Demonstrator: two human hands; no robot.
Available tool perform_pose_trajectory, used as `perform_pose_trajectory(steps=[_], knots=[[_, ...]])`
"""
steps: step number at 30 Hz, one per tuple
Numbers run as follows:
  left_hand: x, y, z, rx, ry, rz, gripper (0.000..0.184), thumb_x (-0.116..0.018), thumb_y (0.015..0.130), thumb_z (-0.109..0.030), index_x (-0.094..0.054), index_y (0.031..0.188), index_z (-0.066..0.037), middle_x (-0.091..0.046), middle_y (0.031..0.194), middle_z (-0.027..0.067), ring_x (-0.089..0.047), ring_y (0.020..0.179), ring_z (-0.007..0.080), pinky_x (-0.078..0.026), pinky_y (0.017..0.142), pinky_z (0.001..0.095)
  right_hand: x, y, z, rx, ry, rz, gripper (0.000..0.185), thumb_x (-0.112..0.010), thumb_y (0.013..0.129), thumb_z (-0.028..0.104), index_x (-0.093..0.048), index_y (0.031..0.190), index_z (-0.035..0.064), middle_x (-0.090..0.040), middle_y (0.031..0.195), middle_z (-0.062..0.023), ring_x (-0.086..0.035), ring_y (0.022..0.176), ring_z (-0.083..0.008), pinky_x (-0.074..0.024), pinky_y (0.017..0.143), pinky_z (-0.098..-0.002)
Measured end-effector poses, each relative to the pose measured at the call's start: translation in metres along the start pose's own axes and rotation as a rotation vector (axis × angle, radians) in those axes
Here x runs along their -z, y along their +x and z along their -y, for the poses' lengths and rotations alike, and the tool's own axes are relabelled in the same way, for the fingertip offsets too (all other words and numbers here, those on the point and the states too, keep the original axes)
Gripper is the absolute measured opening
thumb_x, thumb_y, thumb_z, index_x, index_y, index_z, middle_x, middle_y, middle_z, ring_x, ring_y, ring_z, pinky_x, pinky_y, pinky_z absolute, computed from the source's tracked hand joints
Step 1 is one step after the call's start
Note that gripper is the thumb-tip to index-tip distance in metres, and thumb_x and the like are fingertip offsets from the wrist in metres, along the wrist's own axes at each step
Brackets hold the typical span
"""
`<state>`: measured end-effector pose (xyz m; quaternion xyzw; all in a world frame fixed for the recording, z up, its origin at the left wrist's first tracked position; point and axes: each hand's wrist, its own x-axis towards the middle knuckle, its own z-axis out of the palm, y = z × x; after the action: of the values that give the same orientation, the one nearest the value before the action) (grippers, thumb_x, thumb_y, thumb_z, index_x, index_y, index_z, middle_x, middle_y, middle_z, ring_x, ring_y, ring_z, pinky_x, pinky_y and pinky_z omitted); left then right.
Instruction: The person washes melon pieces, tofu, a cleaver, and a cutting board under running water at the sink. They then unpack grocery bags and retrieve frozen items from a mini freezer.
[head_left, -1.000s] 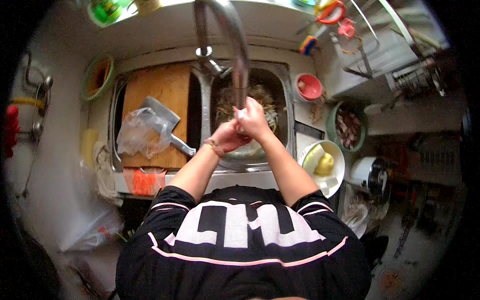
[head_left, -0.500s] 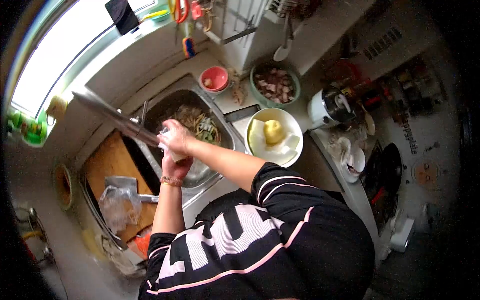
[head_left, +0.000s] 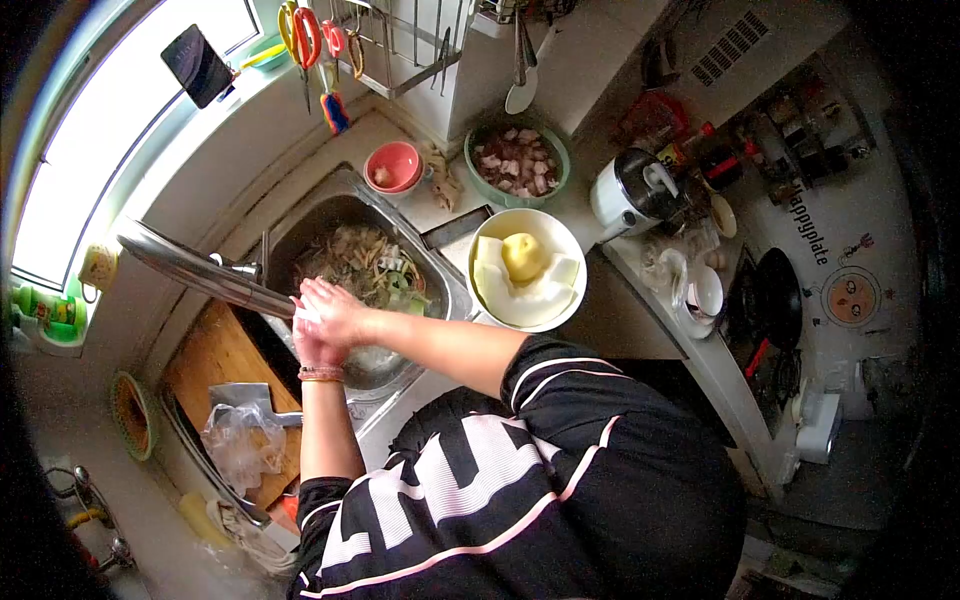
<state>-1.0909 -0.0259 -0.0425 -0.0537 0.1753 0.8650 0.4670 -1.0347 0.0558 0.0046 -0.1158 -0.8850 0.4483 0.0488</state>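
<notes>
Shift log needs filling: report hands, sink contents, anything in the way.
Right hand over left hand, at faucet spout; anything between them hidden. Food scraps in sink. Nothing visibly blocking either.

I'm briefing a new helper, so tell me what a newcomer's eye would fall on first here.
Probably the hands, right hand against left hand, at the end of the curved metal tap over the sink. Next, the round yellow produce among pale slices in the white bowl on the counter to the sink's right.
</notes>
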Motion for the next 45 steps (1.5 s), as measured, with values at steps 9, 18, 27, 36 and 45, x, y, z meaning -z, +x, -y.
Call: perform_pose_trajectory(steps=[9, 18, 27, 36, 45], knots=[[-0.036, -0.025, 0.004, 0.07, -0.088, 0.534, 0.046, -0.033, 0.092, -0.036, -0.035, 0.133, -0.014, -0.039, 0.134, 0.0075, -0.036, 0.124, 0.025, -0.026, 0.105, 0.0411, 0.031, 0.013, 0.03, -0.153, -0.095, 0.198, 0.076, -0.039, 0.085, 0.053, -0.021, 0.137, -0.0009, -0.018, 0.145, -0.0168, -0.012, 0.135, -0.0293, -0.015, 0.108, -0.0447], [0.01, -0.006, -0.014, -0.016, -0.004, 0.277, 0.036, -0.033, 0.089, -0.028, -0.05, 0.11, -0.003, -0.055, 0.11, 0.0135, -0.053, 0.101, 0.0272, -0.041, 0.092, 0.0407, 0.009, -0.019, 0.013, -0.014, 0.129, -0.261, 0.051, -0.05, 0.083, 0.035, -0.046, 0.121, 0.0018, -0.045, 0.125, -0.0224, -0.04, 0.119, -0.0345, -0.0315, 0.1, -0.0386], [-0.053, -0.016, -0.008, -0.352, 0.418, -0.378, 0.047, -0.041, 0.09, -0.05, -0.053, 0.094, -0.005, -0.056, 0.082, 0.0073, -0.057, 0.071, 0.0192, -0.049, 0.066, 0.0345, 0.007, -0.026, 0.004, -0.396, 1.045, 0.011, 0.031, -0.048, 0.091, 0.022, -0.051, 0.114, 0.0025, -0.059, 0.107, -0.0086, -0.057, 0.093, -0.0177, -0.0453, 0.083, -0.0316], [-0.015, -0.026, 0.0, -0.032, -0.139, -0.099, 0.057, -0.033, 0.09, -0.052, -0.05, 0.117, -0.005, -0.057, 0.112, 0.0143, -0.056, 0.101, 0.03, -0.042, 0.092, 0.0431, -0.006, -0.01, -0.009, -0.694, 1.254, -0.027, 0.037, -0.04, 0.094, 0.031, -0.051, 0.114, 0.0014, -0.06, 0.105, -0.0082, -0.059, 0.094, -0.0207, -0.0462, 0.083, -0.0335], [-0.025, -0.026, 0.012, -0.086, 0.087, -0.179, 0.044, -0.032, 0.094, -0.043, -0.049, 0.115, -0.008, -0.056, 0.11, 0.0074, -0.053, 0.102, 0.0234, -0.042, 0.089, 0.0391, 0.005, -0.006, 0.005, -0.256, 0.115, -0.153, 0.077, -0.056, 0.078, 0.052, -0.032, 0.13, 0.0001, -0.05, 0.115, -0.0283, -0.048, 0.109, -0.0394, -0.0389, 0.092, -0.0426]])
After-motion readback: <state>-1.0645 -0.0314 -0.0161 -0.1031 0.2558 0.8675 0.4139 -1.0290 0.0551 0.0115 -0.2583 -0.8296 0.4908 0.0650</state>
